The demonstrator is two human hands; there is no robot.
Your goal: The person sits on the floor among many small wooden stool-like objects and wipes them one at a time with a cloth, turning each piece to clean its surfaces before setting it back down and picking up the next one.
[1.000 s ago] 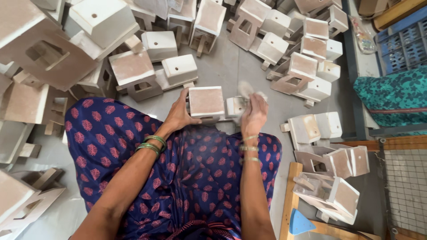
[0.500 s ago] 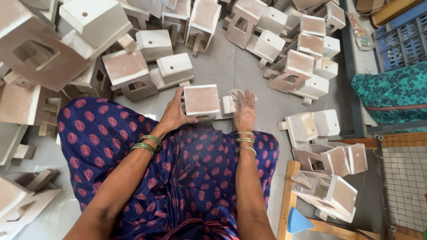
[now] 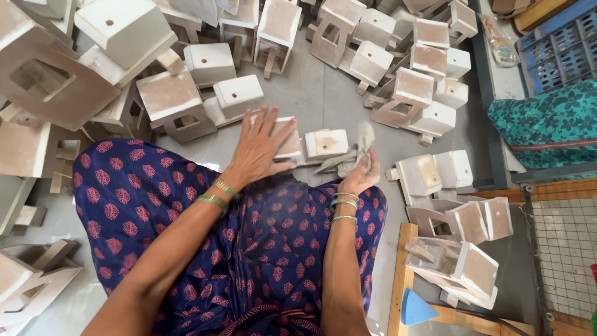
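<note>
At frame centre, the left hand (image 3: 260, 148) lies flat, fingers spread, on a white wooden block (image 3: 287, 140); the right hand (image 3: 360, 177) has its grip clamped on a grey rag (image 3: 357, 148).

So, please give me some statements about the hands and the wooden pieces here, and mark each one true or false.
1. The left hand lies flat on a wooden block. True.
2. The right hand holds a hammer. False: it holds a grey cloth.
3. Both wrists carry bangles. True.
4. The floor around the person is bare. False: many pale wooden pieces lie all around.
5. The person's lap is covered by plain white fabric. False: it is a dark blue fabric with red dots.
</note>
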